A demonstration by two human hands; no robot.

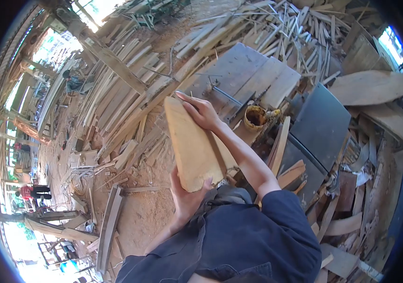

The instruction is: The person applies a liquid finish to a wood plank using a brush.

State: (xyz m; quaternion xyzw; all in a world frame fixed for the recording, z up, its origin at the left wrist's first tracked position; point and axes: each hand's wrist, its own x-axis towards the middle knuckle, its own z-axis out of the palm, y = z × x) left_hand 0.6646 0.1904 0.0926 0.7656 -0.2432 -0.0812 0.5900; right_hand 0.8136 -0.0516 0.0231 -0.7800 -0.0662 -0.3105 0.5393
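A thick, pale wooden board (193, 146), tapered toward its far end, is held between my two hands in front of my body. My left hand (186, 194) grips its near end, with the thumb on the near edge and the fingers around the left side. Farther up, my right hand (203, 113) wraps over the far right edge, its fingertips close to the narrow end. Part of the board's right side is shaded by my right arm. Beyond the right hand is a flat machine table (239, 59) with a metal rod (226, 95) on it.
A stained yellow-brown container (255, 117) stands right of my forearm, near a dark panel (319, 127). Piles of timber (121, 89) cover the left and back. A curved beam (109, 228) lies on the dirt floor. A person in red (26, 192) is far left.
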